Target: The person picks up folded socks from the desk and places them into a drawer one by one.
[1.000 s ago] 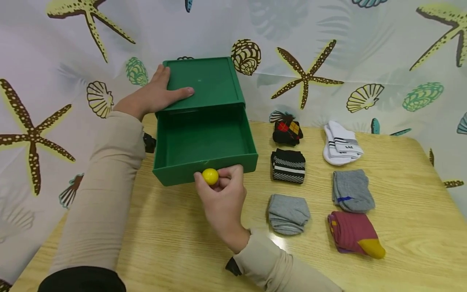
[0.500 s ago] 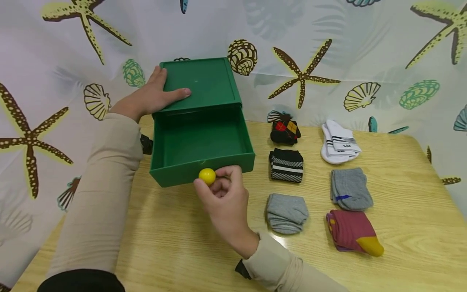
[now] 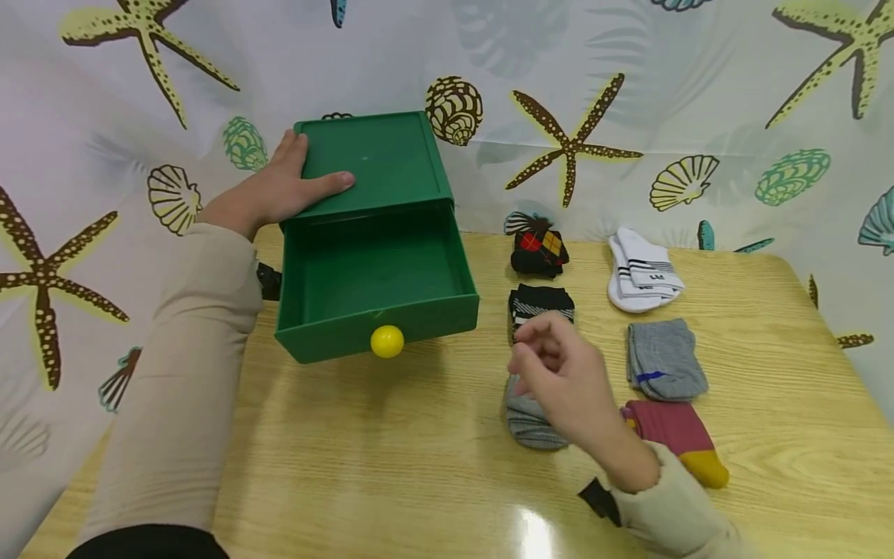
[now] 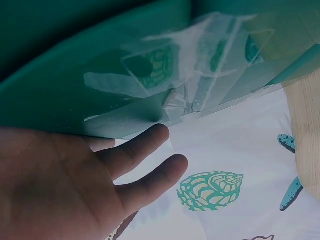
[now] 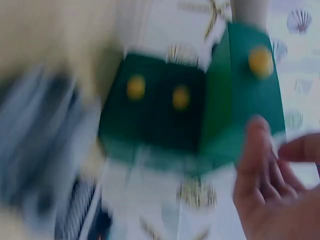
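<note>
My left hand (image 3: 275,186) rests on the top left of the green drawer box (image 3: 391,151), thumb on the lid, other fingers over the side edge. The box's top drawer (image 3: 447,314) stands pulled out, its inside bare. A round yellow knob (image 3: 387,341) sits on the drawer front. My right hand (image 3: 569,380), fingers loosely bent and holding nothing, hovers over the left column of folded socks. It partly hides a grey sock pair (image 3: 534,427) and a black striped pair (image 3: 541,299). In the left wrist view, clear film or tape (image 4: 185,95) covers the box side.
Other folded socks lie right of the box: argyle socks (image 3: 540,260), white socks (image 3: 644,272), grey socks with a blue mark (image 3: 667,361) and maroon socks (image 3: 670,427). A patterned cloth (image 3: 482,178) hangs behind. Lower yellow knobs (image 5: 135,87) show blurred in the right wrist view.
My right hand has let go of the yellow knob and moved right, over the socks. The drawer remains pulled out. My left hand keeps its place on the box; the head view has shifted slightly.
</note>
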Tool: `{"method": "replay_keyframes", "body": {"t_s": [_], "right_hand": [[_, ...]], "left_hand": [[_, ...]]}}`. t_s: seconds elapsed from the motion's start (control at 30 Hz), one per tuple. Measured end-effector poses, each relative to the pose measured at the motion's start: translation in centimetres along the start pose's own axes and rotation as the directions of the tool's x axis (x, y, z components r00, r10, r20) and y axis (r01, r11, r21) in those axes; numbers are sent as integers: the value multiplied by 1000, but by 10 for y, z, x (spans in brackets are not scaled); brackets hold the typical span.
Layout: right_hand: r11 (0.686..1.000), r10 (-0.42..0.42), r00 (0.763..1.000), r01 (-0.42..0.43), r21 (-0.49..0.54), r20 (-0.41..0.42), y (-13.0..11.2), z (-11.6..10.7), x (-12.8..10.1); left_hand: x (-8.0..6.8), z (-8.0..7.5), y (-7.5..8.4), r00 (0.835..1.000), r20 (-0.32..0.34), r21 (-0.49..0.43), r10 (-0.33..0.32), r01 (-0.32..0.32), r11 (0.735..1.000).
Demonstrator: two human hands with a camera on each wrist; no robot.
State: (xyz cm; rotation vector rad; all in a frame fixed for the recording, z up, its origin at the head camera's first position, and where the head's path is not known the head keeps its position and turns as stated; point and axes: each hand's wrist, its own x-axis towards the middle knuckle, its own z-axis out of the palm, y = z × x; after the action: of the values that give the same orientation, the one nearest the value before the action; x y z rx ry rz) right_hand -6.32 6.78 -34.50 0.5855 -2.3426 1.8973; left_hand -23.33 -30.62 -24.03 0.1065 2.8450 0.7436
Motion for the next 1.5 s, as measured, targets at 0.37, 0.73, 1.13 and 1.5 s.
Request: {"method": "replay_keyframes", "body": {"t_s": [0.37, 0.73, 1.13, 1.5], "right_hand": [[830, 181, 978, -93, -550, 108, 58, -166, 3], [826, 241, 930, -47, -562, 277, 128, -210, 6], [800, 292, 890, -28, -599, 350, 133, -208, 19], [799, 254, 946, -88, -594, 203, 128, -213, 23]], "left_hand": [[-4, -2, -6, 1000, -18, 4, 7, -7, 1000], [-4, 2, -3, 1000, -19, -2, 5, -5, 1000], [-1, 2, -2, 1000, -27, -12, 11, -11, 1000], [2, 3, -5, 999, -34, -6, 12, -12, 1000]]}}
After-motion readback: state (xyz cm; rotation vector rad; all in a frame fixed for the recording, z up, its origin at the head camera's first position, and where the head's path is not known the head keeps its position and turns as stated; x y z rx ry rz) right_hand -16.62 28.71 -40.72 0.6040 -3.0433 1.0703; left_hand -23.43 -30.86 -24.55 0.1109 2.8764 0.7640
